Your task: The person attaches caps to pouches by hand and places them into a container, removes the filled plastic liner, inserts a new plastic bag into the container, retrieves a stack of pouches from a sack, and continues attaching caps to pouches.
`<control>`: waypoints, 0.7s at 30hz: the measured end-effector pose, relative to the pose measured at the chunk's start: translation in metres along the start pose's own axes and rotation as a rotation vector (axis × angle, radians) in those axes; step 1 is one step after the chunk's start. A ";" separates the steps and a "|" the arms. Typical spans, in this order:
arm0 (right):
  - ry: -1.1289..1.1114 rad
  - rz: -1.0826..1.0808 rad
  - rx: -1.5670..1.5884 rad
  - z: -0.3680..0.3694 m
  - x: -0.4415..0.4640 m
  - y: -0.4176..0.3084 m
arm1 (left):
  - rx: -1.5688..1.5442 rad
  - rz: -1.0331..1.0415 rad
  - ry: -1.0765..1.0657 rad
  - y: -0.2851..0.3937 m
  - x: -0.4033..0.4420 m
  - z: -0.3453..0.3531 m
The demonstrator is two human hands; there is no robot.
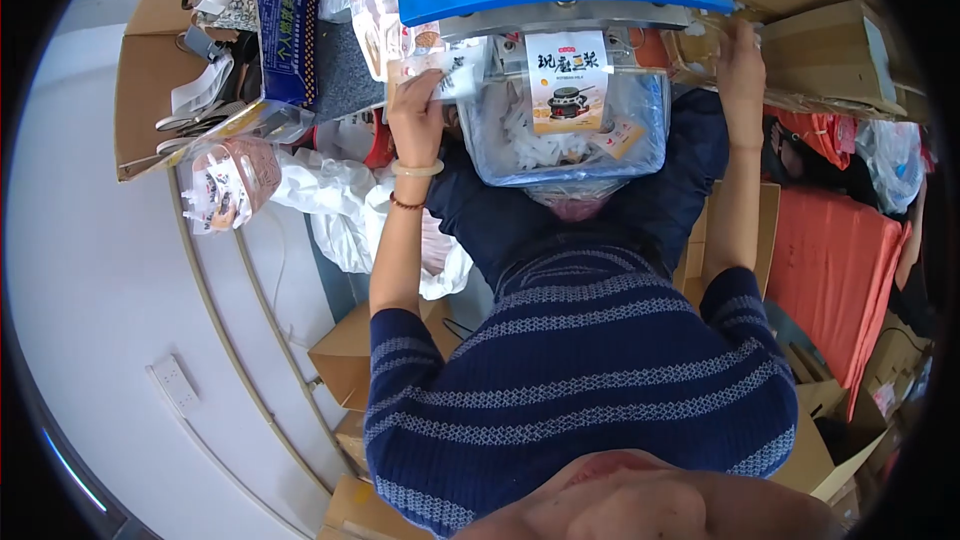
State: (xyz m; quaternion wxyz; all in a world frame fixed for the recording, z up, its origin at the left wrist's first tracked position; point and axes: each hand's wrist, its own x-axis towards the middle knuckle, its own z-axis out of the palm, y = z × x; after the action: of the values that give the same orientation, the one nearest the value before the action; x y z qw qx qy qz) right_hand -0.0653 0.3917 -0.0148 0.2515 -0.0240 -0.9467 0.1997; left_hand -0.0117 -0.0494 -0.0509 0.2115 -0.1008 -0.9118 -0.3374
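My left hand [416, 112] is closed on the edge of a printed plastic pouch [458, 68], left of the blue press. Under the press's metal edge, a white soy milk pouch [566, 105] with a picture of a mill on it hangs over a plastic-lined bin [655, 155]. The bin sits between my knees, with white plastic scraps [530, 148] inside. At the right, my right hand [742, 75] reaches to the edge of an open cardboard box [815, 55]. Its fingertips are partly hidden, and I cannot see whether they hold anything.
The blue press [565, 0] with springs stands ahead of me. At left are more printed pouches [375, 25], a dark blue box [283, 20], a carton of odds and ends [145, 110] and a bag of spouted pouches [225, 185]. A red padded panel [830, 260] stands at right.
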 end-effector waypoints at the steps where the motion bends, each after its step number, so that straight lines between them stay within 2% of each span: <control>1: 0.008 -0.013 -0.001 -0.013 0.001 -0.016 | -0.151 -0.128 0.046 0.006 -0.002 0.001; 2: -0.087 0.109 0.240 -0.029 -0.005 -0.036 | -0.151 -0.127 0.053 0.013 0.000 -0.001; 3: -0.192 0.242 0.479 -0.041 -0.017 -0.055 | -0.297 -0.279 0.012 0.025 0.002 -0.006; 4: -0.268 0.152 0.566 -0.049 -0.031 -0.074 | -0.442 -0.437 -0.035 0.038 0.002 -0.012; 5: -0.337 0.055 0.652 -0.054 -0.040 -0.093 | -0.581 -0.489 -0.060 0.053 0.005 -0.015; 6: -0.400 -0.039 0.665 -0.052 -0.053 -0.108 | -0.586 -0.491 -0.061 0.057 0.003 -0.012; 7: -0.540 -0.004 0.813 -0.046 -0.066 -0.119 | -0.669 -0.514 -0.095 0.061 0.001 -0.009; 9: -0.619 -0.084 0.827 -0.040 -0.071 -0.138 | -0.815 -0.589 -0.130 0.077 0.002 -0.007; 11: -0.615 -0.002 0.884 -0.051 -0.058 -0.153 | -0.833 -0.574 -0.174 0.084 -0.001 -0.006; 14: -0.366 -0.239 0.871 -0.068 -0.027 -0.171 | -0.831 -0.539 -0.265 0.101 0.004 -0.005; 17: -0.357 -0.382 0.819 -0.048 -0.021 -0.168 | -0.789 -0.535 -0.287 0.110 0.009 -0.005; 18: -0.362 -0.386 0.820 -0.048 -0.015 -0.165 | -0.784 -0.550 -0.415 0.110 0.013 -0.008; 19: -0.432 -0.485 0.674 -0.052 -0.007 -0.159 | -0.774 -0.566 -0.550 0.110 0.014 -0.009; 20: -0.496 -0.574 0.525 -0.053 -0.003 -0.153 | -0.771 -0.570 -0.560 0.105 0.011 -0.006; 21: -0.565 -0.633 0.504 -0.049 0.000 -0.147 | -0.848 -0.603 -0.705 0.097 0.009 -0.001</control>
State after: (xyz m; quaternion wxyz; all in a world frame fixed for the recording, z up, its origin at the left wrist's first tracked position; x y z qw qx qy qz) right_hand -0.0331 0.2740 0.0811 0.0315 0.3816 -0.8610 0.3348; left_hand 0.0128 0.0234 0.0094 -0.2648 -0.0196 -0.7020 -0.6609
